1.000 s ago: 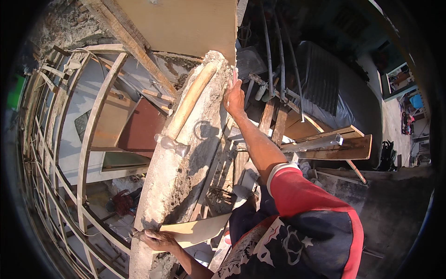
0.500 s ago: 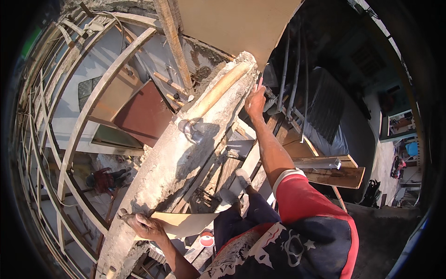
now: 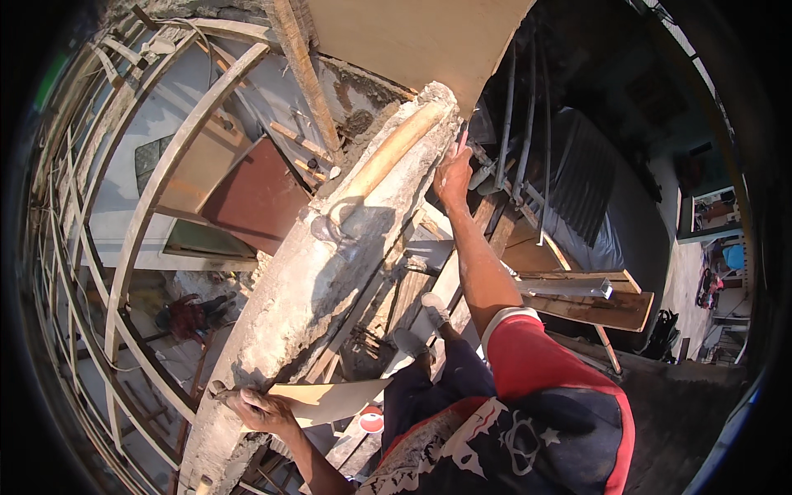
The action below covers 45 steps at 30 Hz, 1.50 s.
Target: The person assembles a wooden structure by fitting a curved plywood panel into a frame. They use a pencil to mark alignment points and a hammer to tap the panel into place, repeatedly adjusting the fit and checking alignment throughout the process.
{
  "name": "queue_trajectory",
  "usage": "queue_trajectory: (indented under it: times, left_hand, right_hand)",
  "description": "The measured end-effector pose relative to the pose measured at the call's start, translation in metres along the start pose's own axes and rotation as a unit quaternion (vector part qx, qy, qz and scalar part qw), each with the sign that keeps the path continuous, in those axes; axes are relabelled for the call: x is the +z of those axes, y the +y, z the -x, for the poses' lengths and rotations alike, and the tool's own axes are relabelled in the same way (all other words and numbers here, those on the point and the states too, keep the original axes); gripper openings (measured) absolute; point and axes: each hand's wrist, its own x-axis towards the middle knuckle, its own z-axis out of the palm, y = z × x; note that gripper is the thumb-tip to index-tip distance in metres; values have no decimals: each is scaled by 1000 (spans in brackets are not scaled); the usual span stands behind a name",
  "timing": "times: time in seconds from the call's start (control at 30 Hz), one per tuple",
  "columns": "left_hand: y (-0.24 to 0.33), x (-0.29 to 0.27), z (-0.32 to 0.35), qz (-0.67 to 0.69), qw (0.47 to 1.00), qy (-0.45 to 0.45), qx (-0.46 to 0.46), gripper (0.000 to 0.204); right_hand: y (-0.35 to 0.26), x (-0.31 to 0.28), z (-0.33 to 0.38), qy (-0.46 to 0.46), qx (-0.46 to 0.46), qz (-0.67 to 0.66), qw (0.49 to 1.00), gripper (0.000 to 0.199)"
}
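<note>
Concrete (image 3: 280,309) runs as a long, rough ledge from the near left to the far middle. Right hand (image 3: 452,180), just beside its far end, pinches a slim pinkish stick (image 3: 464,139) close to the lower edge of a large tan sheet (image 3: 412,41). Left hand (image 3: 262,411) rests at the near end, over the left end of a thin tan board (image 3: 330,400); I cannot tell whether its fingers grasp that board. Between the hands, a hammer (image 3: 388,157) lies on the ledge, handle toward the far end, head nearer. Curved wooden slats (image 3: 157,186) and a maroon panel (image 3: 260,196) stand to the left, brown planks (image 3: 594,312) to the right.
</note>
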Motion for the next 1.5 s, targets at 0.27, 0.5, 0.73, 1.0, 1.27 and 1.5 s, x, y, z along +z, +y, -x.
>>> queue_trajectory:
  times: [0.27, 0.5, 0.73, 1.0, 1.27, 1.5]
  left_hand:
    - [-20, -3, 10, -30, 999, 10, 16, 41]
    - [26, -5, -9, -14, 999, 21, 44, 43]
    - [21, -4, -10, 9, 998, 40, 45, 42]
    - [-5, -7, 5, 15, 1000, -10, -5, 36]
    - [10, -8, -2, 16, 1000, -7, -1, 33]
    - [-6, -8, 3, 17, 999, 13, 41, 36]
  right_hand:
    - [43, 2, 51, -11, 56, 18, 998, 23]
    - [88, 30, 37, -98, 108, 121, 982, 29]
    - [10, -55, 26, -13, 61, -33, 998, 36]
    - [-192, -136, -60, 60, -117, -115, 985, 31]
    - [-109, -73, -12, 30, -30, -39, 998, 31]
    - [-194, -131, -48, 89, -111, -149, 978, 29]
